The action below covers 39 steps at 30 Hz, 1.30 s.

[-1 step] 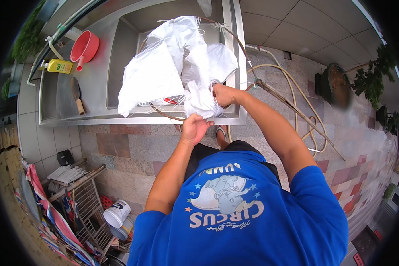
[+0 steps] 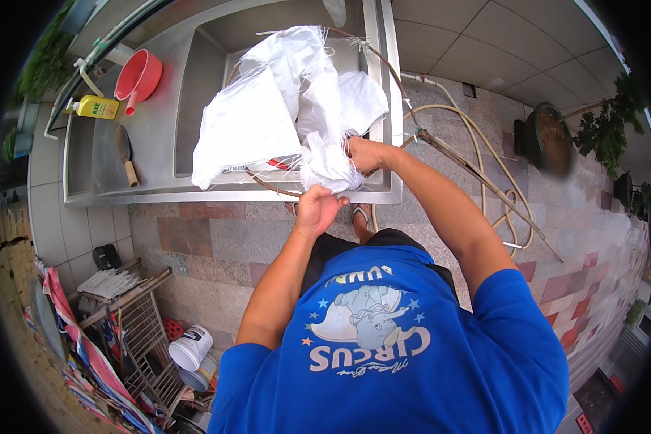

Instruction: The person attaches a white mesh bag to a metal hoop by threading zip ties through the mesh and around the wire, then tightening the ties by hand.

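A white woven plastic sack [image 2: 249, 130] with frayed edges lies bunched over the steel sink [image 2: 188, 94]. Around it runs a thin brown hoop [image 2: 390, 69], joined on the right to a long wooden pole [image 2: 477, 170] that slants down over the floor. My left hand [image 2: 320, 211] pinches the sack's near edge at the front rim of the sink. At the sack's right side, the fingers of my right hand [image 2: 367, 155] are closed on its cloth, their tips partly hidden by folds. Something small and red [image 2: 278, 165] shows beneath the sack.
On the drainboard left of the basin are a red dipper [image 2: 139, 76], a yellow pump bottle [image 2: 96, 108] and a wooden-handled trowel [image 2: 126, 155]. A beige hose [image 2: 510, 170] loops over the tiles at right, near a potted plant [image 2: 550, 137]. White buckets [image 2: 191, 347] and a rack [image 2: 148, 340] stand lower left.
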Each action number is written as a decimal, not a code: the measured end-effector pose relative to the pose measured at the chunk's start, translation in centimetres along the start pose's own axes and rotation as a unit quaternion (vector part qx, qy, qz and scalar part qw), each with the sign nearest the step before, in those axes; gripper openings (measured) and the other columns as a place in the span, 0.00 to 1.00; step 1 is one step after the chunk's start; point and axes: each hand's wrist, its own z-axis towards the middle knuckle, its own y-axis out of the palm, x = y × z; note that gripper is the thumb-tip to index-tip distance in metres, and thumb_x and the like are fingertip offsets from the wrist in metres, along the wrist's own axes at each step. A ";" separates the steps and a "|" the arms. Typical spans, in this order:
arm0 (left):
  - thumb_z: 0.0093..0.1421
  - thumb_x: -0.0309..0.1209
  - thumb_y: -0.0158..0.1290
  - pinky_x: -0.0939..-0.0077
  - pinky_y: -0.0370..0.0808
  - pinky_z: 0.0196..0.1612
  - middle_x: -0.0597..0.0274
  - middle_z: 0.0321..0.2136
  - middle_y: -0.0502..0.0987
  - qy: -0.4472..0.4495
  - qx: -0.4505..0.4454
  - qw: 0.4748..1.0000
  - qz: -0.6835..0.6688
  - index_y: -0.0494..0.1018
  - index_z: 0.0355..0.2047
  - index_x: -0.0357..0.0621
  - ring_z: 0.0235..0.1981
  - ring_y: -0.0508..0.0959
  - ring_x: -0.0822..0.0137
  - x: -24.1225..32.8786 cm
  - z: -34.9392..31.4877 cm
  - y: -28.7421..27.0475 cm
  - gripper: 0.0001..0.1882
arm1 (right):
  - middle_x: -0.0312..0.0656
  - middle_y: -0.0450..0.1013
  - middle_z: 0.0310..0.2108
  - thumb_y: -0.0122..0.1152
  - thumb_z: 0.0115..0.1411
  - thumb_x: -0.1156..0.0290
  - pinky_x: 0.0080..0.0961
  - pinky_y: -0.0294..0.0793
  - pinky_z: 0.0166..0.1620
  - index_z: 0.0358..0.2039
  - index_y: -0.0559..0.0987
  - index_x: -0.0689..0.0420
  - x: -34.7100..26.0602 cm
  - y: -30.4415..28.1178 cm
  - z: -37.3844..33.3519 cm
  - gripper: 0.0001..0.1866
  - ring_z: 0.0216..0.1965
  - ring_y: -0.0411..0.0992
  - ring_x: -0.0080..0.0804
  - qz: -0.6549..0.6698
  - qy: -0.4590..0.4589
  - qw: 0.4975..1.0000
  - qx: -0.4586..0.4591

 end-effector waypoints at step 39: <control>0.57 0.24 0.63 0.70 0.72 0.34 0.54 0.35 0.72 0.384 0.117 0.571 0.716 0.69 0.39 0.37 0.30 0.73 0.65 1.4 -4.7 11.5 0.15 | 0.58 0.82 0.40 0.60 0.50 0.77 0.34 0.77 0.48 0.46 0.86 0.59 -0.4 0.7 -4.7 0.20 0.42 0.81 0.45 -0.072 -0.009 0.984 0.164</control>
